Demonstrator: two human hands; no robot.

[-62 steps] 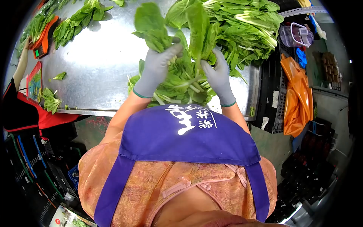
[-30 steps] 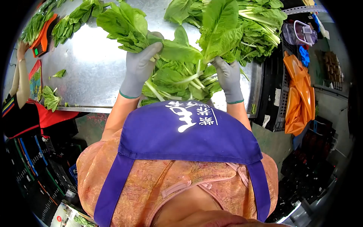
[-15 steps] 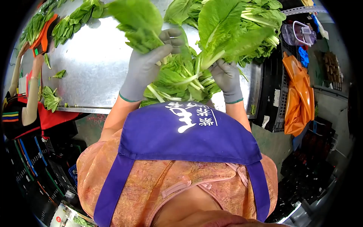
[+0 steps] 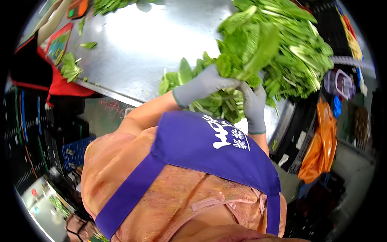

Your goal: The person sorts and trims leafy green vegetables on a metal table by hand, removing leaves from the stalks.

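Observation:
Both of my hands wear grey gloves and meet at the stem end of some upright leafy greens (image 4: 256,56). My left hand (image 4: 207,84) comes in from the left with its fingers closed round the lower leaves. On the right, my right hand (image 4: 254,103) has its fingers bent and closed at the same stems, with its fingertips partly hidden. Beneath and between the hands lie loose greens with pale stalks (image 4: 219,105), close to my apron (image 4: 217,141). A large pile of long-leaved greens (image 4: 300,52) lies just beyond my right hand.
The metal table (image 4: 133,52) reaches to the left, with stray leaves (image 4: 71,67) near its edge. Another person's arm (image 4: 50,20) is at the upper left, near an orange tool (image 4: 77,8). An orange plastic bag (image 4: 320,145) and a purple bottle (image 4: 340,84) are at the right.
My left hand has brought its leaves rightward to my right hand, and the two bunches now meet. The view has turned and shifted, so the pile at the right shows more fully.

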